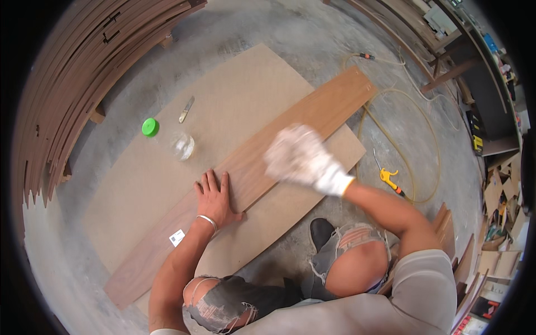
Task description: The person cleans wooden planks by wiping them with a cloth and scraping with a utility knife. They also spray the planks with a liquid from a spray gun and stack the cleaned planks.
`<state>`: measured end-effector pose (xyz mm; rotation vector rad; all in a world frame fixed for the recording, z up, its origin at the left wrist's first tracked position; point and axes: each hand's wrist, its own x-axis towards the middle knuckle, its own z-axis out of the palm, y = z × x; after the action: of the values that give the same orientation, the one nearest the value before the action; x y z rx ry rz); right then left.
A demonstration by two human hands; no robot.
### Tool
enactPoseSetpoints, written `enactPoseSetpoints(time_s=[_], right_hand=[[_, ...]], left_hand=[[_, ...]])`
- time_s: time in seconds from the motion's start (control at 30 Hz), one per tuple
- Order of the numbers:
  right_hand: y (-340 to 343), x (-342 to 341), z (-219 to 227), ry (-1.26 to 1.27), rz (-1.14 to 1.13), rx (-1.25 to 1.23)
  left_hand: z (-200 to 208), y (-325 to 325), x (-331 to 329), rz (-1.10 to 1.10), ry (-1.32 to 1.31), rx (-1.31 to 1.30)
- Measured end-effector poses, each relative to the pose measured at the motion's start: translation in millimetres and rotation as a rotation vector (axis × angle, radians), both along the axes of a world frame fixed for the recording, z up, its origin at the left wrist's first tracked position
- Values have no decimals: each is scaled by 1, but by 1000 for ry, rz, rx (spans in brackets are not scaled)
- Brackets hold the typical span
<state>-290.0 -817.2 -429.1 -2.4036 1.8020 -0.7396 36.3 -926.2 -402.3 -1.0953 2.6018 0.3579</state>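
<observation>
A long reddish-brown wooden plank (pixel 245 167) lies slantwise across a larger tan board (pixel 240 84) on the floor. My bare left hand (pixel 215 198) rests flat on the plank near its middle, fingers spread, thumb over its near edge. Over the plank further right is my right hand (pixel 301 156), in a whitish work glove smeared by motion. Its fingers cannot be made out, nor whether it holds anything. A white label (pixel 177 238) sticks to the plank left of my left hand. Beyond the plank, a clear jar (pixel 183 146) stands near a green lid (pixel 150 127) and a utility knife (pixel 186 109).
A yellow air blow gun (pixel 389 177) and its coiled hose (pixel 438 162) lie on the concrete floor to the right. Stacked brown planks (pixel 72 84) fill the left side. Shelving (pixel 491 84) and wood offcuts (pixel 505 190) stand along the right.
</observation>
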Motion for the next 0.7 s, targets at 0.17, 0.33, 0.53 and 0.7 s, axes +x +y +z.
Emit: enactPoseSetpoints(time_s=[0.17,0.33,0.53,0.7], right_hand=[[86,-318,22,-209,-1674,297],[111,-274,1,-1248,-1326,-494],[126,-236,-18,-1171,-995,-838],[57,-242,7,-1291,-894,-701]], left_hand=[[-4,12,-20,-64,-17,71],[33,24,17,-170,-61,343],[45,8,18,-238,127,703],[88,-37,26,143,102,704]])
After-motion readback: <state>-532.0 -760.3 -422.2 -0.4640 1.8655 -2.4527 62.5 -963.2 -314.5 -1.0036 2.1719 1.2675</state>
